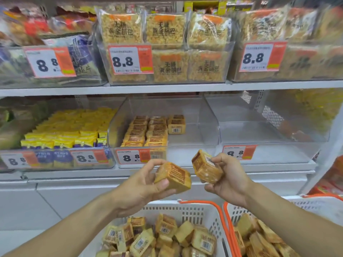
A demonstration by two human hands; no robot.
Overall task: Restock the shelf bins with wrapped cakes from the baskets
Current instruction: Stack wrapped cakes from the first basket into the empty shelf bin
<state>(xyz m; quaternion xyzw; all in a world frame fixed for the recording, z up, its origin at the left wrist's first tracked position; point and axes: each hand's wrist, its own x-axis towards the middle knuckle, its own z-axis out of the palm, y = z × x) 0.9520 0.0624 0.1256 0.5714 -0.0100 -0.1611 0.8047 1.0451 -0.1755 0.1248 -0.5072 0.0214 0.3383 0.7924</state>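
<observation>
Hands: left hand (pixel 146 184), right hand (pixel 229 179) (one cake each).

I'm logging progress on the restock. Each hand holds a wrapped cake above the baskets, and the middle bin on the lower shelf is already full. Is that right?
Not quite. The head view shows the middle bin only partly filled: cakes are stacked along its left side and the right side is bare. The rest holds: the left hand and right hand each grip a wrapped cake above the baskets.

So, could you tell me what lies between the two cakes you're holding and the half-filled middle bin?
In the head view, only the bin's clear front wall and its 8.8 price tag stand between it and the cakes in the left hand and right hand; otherwise open air.
</observation>
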